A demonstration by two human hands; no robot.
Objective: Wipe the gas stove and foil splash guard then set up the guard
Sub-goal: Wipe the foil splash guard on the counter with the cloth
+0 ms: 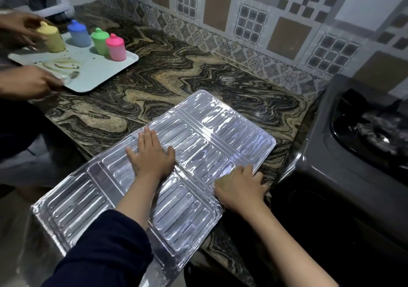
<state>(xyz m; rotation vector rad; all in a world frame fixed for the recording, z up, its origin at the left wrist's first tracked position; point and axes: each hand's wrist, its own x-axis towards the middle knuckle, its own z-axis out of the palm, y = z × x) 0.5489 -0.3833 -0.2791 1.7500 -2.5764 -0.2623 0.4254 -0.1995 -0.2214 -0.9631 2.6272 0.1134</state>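
The ribbed silver foil splash guard (198, 136) lies flat and unfolded on the swirled brown-and-black stone counter (176, 72), its near corner hanging past the counter's front edge. The left hand (152, 154) is spread wide, palm down, fingers straight, pressing on the middle of the guard. The right hand (240, 187) sits at the guard's right edge, fingers curled over something yellowish pressed to the foil; too blurred to say what it is. Just right of the guard stands the grey gas stove (344, 165), its black burner top showing. Well beyond the guard, toward the far left, a pale rectangular tray (97, 75) carries four lidded plastic containers: yellow (51, 37), blue (79, 33), green (100, 40) and pink (116, 47). Another person's hands are there, one (17, 28) touching the yellow container, one (28, 83) at the tray's near edge.
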